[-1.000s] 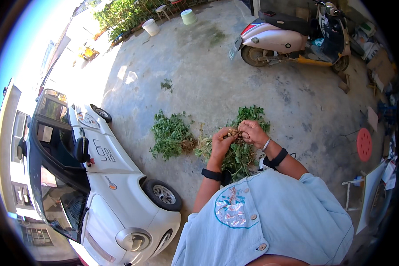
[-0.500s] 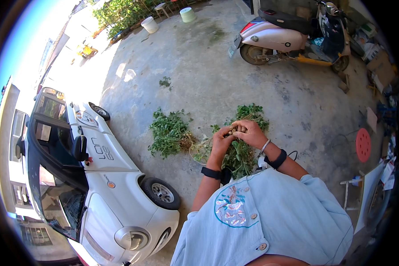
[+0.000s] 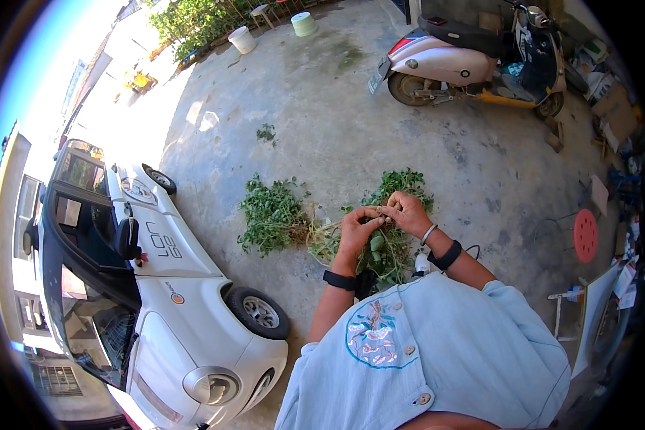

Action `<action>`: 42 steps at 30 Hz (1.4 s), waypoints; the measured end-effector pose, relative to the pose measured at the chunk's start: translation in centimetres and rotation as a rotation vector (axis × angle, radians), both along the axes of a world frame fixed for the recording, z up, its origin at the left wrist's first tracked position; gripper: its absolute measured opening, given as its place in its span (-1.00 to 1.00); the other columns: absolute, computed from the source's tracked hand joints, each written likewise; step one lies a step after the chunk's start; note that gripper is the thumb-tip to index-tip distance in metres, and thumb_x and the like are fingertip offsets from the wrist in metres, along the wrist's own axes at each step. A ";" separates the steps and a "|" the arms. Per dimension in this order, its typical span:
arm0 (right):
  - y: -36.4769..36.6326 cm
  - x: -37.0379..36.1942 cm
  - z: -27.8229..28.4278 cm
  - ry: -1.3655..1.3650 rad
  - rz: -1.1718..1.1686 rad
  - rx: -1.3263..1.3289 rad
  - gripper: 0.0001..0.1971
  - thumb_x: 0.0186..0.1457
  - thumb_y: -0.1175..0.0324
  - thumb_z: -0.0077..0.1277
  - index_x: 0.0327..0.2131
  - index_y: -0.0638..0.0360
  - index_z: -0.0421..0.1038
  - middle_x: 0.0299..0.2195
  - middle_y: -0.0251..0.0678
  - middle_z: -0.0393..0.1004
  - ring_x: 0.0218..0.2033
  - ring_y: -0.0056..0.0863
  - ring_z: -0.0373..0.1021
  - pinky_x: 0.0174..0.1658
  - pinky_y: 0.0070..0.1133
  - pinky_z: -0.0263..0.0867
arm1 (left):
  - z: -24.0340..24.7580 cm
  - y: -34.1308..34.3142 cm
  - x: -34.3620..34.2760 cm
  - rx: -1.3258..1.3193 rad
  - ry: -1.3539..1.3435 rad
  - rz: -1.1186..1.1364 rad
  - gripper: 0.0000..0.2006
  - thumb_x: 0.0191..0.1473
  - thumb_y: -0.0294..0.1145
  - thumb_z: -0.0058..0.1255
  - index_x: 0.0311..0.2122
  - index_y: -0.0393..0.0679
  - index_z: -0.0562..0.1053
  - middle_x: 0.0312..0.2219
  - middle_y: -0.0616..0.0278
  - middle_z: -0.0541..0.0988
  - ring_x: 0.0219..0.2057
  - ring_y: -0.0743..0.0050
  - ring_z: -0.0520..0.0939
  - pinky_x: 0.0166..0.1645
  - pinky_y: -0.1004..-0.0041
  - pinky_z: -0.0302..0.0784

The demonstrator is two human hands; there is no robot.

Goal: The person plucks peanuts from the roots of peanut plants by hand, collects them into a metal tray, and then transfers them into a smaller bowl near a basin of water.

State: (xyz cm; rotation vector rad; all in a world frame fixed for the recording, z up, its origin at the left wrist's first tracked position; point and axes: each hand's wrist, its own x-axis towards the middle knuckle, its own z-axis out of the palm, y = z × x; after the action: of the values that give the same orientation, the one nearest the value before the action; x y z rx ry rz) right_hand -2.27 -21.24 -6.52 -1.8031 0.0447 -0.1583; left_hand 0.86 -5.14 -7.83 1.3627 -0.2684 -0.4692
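My left hand (image 3: 360, 228) and my right hand (image 3: 408, 215) meet above a leafy green peanut plant (image 3: 385, 251). Both are closed, the fingertips pinched together around its pale brown roots and pods (image 3: 387, 212). The fingers partly hide how many pods are there. Leaves of this plant spread beyond and below my hands. To the left, a second heap of peanut plants (image 3: 269, 215) lies on the concrete, its stringy roots pointing toward my left hand. Each wrist wears a black band, and the right also has a light bangle.
A white car (image 3: 179, 287) stands close at the left. A pink scooter (image 3: 451, 64) is parked at the far right. A red round stool top (image 3: 586, 235) and clutter line the right side. A white bucket (image 3: 242, 40) and a pale green tub (image 3: 304, 24) stand far off.
My hands have drawn slightly apart, and the cluster of pods that showed between them is now mostly covered by the fingers. The left hand's fingers are straighter.
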 end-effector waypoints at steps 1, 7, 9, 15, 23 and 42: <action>0.0 0.0 -0.1 0.021 0.039 0.037 -0.79 -0.18 0.33 0.08 -0.58 0.23 0.29 -0.75 -0.38 0.31 -0.72 -0.73 0.23 -0.65 -0.69 0.15 | -0.1 0.0 -0.1 0.000 0.001 0.001 -0.90 -0.23 -0.68 0.01 -0.50 -0.29 0.42 -0.35 0.19 0.47 -0.36 0.55 0.46 -0.23 0.59 0.38; 0.5 -0.6 0.7 -0.166 0.142 -0.121 -0.83 -0.20 0.47 0.06 -0.48 0.23 0.29 -0.66 -0.43 0.33 -0.70 -0.75 0.24 -0.63 -0.74 0.18 | 0.4 0.3 -0.4 0.137 0.024 0.115 -0.89 -0.26 -0.66 0.06 -0.50 -0.29 0.44 -0.47 0.27 0.49 -0.43 0.58 0.46 -0.30 0.63 0.37; 0.4 -0.7 1.2 -0.033 0.171 0.017 -0.85 -0.19 0.49 0.03 -0.48 0.23 0.29 -0.66 -0.45 0.32 -0.70 -0.76 0.23 -0.63 -0.76 0.17 | 0.2 0.6 -0.3 0.167 -0.063 0.077 -0.87 -0.27 -0.64 0.06 -0.47 -0.29 0.45 -0.44 0.27 0.49 -0.42 0.59 0.46 -0.30 0.61 0.37; 0.1 -0.5 1.4 0.192 0.186 0.273 -0.89 -0.16 0.52 -0.03 -0.45 0.26 0.31 -0.68 -0.48 0.30 -0.72 -0.80 0.19 -0.67 -0.79 0.12 | 1.9 0.4 -0.8 0.290 -0.311 0.030 -0.75 -0.34 -0.54 0.17 -0.44 -0.27 0.41 -0.43 0.31 0.47 -0.40 0.57 0.45 -0.27 0.57 0.36; -0.3 -1.0 2.1 0.405 0.300 0.564 -0.90 -0.04 0.50 -0.13 -0.38 0.23 0.32 -0.73 -0.48 0.25 -0.82 -0.83 0.04 -0.79 -0.82 -0.08 | 2.1 0.5 -0.8 0.285 -0.462 0.015 -0.73 -0.40 -0.57 0.17 -0.46 -0.26 0.38 -0.42 0.27 0.46 -0.37 0.56 0.44 -0.24 0.55 0.35; 0.1 -1.4 2.1 0.292 0.134 0.876 -0.86 -0.02 0.45 -0.10 -0.34 0.22 0.35 -0.65 -0.41 0.33 -0.77 -0.81 0.15 -0.77 -0.83 0.00 | 1.3 -0.3 -0.1 0.141 -0.389 0.033 -0.84 -0.22 -0.63 0.01 -0.41 -0.26 0.45 -0.37 0.22 0.47 -0.29 0.48 0.44 -0.17 0.55 0.32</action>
State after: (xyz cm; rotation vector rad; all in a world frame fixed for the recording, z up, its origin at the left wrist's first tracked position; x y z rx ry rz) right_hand -3.71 -21.17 -4.47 -0.9363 0.1724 0.2020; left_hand 0.77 -5.42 -6.54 1.5910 -0.5377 -0.1937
